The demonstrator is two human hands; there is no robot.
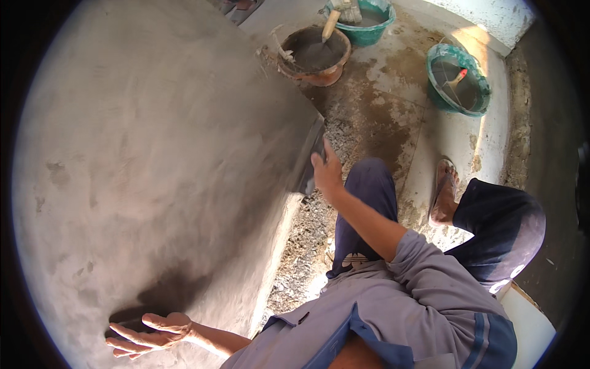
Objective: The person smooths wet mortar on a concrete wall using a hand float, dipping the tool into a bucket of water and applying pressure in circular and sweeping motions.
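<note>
A grey, freshly smeared plaster wall fills the left side. My right hand is wrapped round a plastering trowel, whose dark, flat blade lies along the wall's lower edge; its handle is mostly hidden by the fingers. Low on the left, my left hand is held out with its fingers spread and nothing in it. A dark shadow falls on the plaster beside that hand. Whether the left fingertips touch the wall, I cannot tell.
A brown basin of grey mix with a wooden-handled tool stands beyond my right hand. Behind it is a green tub with a wide brush. Another green tub holds murky water and a brush. Rubble lines the wall's foot.
</note>
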